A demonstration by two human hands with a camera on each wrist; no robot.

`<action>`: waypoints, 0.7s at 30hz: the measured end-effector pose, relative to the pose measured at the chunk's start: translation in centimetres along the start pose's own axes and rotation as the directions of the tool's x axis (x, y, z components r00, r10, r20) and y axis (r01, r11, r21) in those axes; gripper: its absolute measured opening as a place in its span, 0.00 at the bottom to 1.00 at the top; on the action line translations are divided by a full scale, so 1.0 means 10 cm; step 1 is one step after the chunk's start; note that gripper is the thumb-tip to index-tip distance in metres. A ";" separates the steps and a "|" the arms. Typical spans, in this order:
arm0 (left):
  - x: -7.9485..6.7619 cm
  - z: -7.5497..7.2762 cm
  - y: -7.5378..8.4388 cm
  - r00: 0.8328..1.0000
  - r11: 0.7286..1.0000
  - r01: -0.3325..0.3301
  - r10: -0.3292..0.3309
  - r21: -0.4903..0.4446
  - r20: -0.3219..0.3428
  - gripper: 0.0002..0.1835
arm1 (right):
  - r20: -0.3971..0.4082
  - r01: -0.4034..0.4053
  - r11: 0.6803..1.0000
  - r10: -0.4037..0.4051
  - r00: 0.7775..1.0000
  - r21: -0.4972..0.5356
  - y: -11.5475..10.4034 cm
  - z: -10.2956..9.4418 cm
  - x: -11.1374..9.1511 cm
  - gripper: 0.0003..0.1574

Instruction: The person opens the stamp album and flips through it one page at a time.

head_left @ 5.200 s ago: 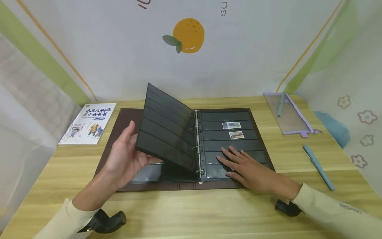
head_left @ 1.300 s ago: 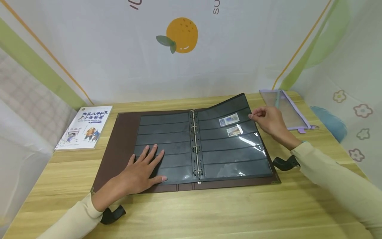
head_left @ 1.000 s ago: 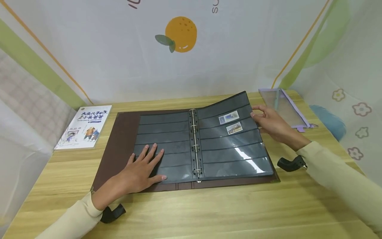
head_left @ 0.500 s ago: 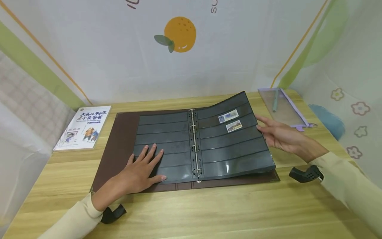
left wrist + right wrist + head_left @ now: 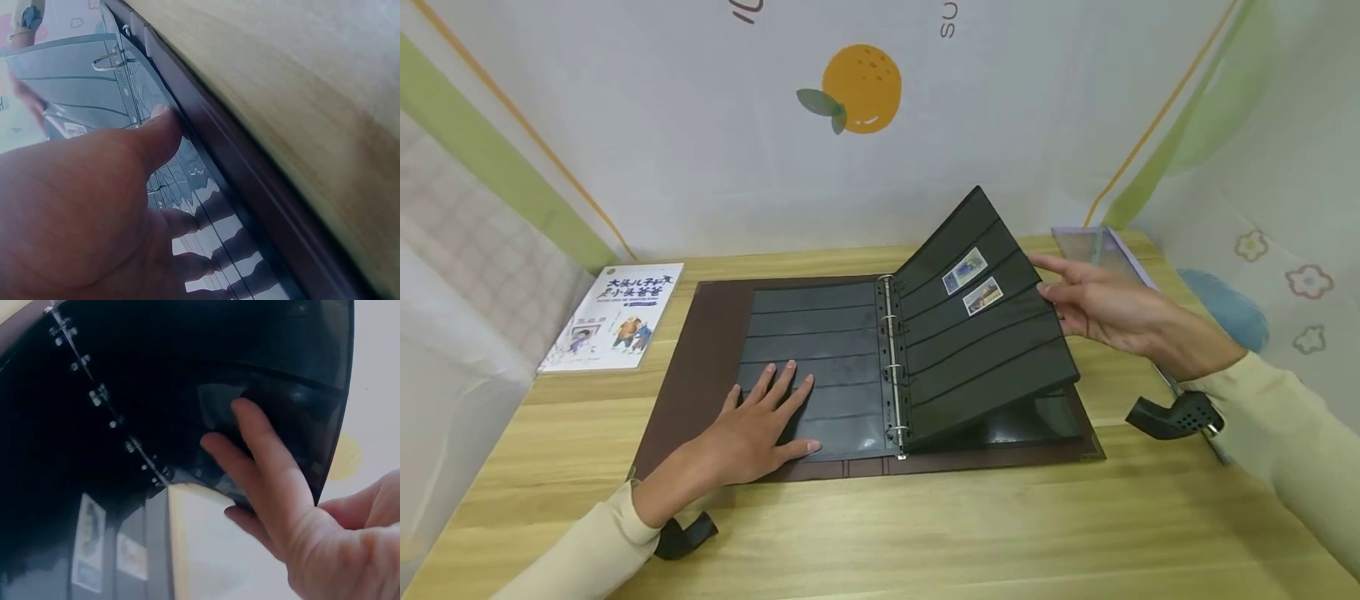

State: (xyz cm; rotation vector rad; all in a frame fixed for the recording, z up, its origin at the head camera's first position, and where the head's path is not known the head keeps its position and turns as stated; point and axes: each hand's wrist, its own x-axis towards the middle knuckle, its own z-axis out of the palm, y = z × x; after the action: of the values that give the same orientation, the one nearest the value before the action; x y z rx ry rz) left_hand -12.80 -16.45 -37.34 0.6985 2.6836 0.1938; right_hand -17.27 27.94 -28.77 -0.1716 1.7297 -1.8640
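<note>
A stamp album point(image 5: 681, 375) with a brown cover lies spread out on the table, its black pocket pages held by metal rings point(image 5: 892, 367). My left hand point(image 5: 748, 429) rests with fingers spread on the left page point(image 5: 842, 358). At the right, my right hand point(image 5: 1108, 304) holds the outer edge of a raised black page point(image 5: 1000, 350), thumb on the near face and the other fingers behind it, as the right wrist view shows. Two stamps, one bluish point(image 5: 964, 271) and one brownish point(image 5: 982, 297), sit in its pockets. Part of a page beneath point(image 5: 1030, 421) shows under it.
A white booklet point(image 5: 613, 317) lies at the table's left. Behind my right hand is a lilac-edged mesh pouch point(image 5: 1078, 242), partly covered. A blue pen point(image 5: 1219, 450) is mostly hidden by my right wrist. A white curtain with an orange print point(image 5: 862, 88) hangs behind the table.
About five seconds ago my left hand was turning a page leftward; it now lies on the left page. Over the last second, my right hand has lifted the stamp-bearing page higher and toward the rings.
</note>
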 end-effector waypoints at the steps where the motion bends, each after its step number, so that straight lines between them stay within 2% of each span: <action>1: 0.00 0.00 0.00 1.000 1.000 -0.002 0.002 0.002 0.001 0.47 | -0.015 -0.004 1.000 0.003 1.000 -0.031 -0.02 0.02 0.00 0.41; 5: 0.02 0.01 0.02 1.000 1.000 -0.007 0.007 0.014 0.002 0.47 | -0.059 -0.019 0.989 0.011 0.998 -0.148 -0.12 0.11 -0.02 0.39; 8: 0.04 0.01 0.02 1.000 1.000 -0.012 0.012 0.025 -0.001 0.47 | -0.067 -0.011 0.980 -0.003 0.998 -0.199 -0.20 0.16 -0.02 0.40; 12: 0.06 0.02 0.01 1.000 0.999 -0.007 0.007 0.033 0.004 0.47 | -0.078 0.014 0.982 -0.029 0.997 -0.188 -0.29 0.18 -0.04 0.42; 16: 0.05 0.00 0.01 1.000 0.999 0.000 0.000 0.037 0.007 0.47 | -0.126 -0.016 0.980 -0.009 0.992 -0.196 -0.34 0.24 -0.03 0.41; 21: 0.02 -0.04 0.06 0.998 0.997 -0.005 0.010 0.081 -0.063 0.46 | -0.116 -0.036 0.980 0.013 0.993 -0.195 -0.34 0.33 0.06 0.42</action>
State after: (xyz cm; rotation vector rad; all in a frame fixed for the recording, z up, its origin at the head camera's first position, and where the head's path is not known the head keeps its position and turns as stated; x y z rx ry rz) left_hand -12.82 -15.85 -36.94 0.7388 2.7624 0.1122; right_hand -17.28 24.72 -25.21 -0.1219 1.9866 -1.7125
